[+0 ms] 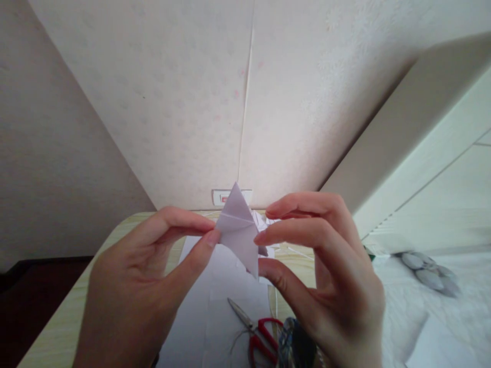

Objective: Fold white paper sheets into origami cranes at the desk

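Note:
A folded piece of white paper is held up in the middle of the view, its pointed tip upward and a crease across it. My left hand pinches its left corner between thumb and forefinger. On the other side, my right hand has its thumb and a finger at the paper's right edge, with the other fingers curled above. Below the paper, scissors with red handles lie on white paper sheets, blades pointing away to the upper left.
The light wooden table stands against a patterned wall with a switch or socket plate. Crumpled or folded white paper lies behind my right fingers. At the right are a pale cabinet and a white quilted surface.

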Tool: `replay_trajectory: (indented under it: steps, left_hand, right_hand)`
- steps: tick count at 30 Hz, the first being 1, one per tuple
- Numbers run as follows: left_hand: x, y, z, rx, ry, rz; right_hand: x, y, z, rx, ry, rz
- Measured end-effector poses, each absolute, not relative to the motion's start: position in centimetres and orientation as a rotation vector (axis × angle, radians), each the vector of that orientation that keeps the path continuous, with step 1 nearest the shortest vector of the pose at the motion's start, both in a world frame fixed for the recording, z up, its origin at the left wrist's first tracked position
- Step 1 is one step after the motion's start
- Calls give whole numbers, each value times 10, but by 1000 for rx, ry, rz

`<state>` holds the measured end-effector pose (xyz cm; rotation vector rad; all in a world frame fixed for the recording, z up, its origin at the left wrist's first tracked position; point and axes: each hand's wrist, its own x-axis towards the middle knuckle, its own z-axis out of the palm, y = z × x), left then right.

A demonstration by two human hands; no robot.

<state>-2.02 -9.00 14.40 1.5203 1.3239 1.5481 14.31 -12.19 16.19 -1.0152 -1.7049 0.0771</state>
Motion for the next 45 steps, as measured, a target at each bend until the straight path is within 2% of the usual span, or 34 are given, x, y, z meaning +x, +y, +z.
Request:
replay_trajectory:
  steps: [15, 22, 37, 45]
  left_hand:
    - [-21, -89, 152, 1403, 1171, 1432]
    - [-22, -90, 156, 1358, 1072, 1183]
    - [-19, -88, 156, 1252, 1099, 1247]
    - [-20, -89, 156, 1303, 1057, 1225]
  right_hand:
    - [144, -121, 161, -1022, -1664, 68]
    - [141, -120, 162, -1014, -1545, 119]
    - [138, -119, 161, -1083, -1533, 142]
    - [135, -118, 159, -1099, -1584, 4]
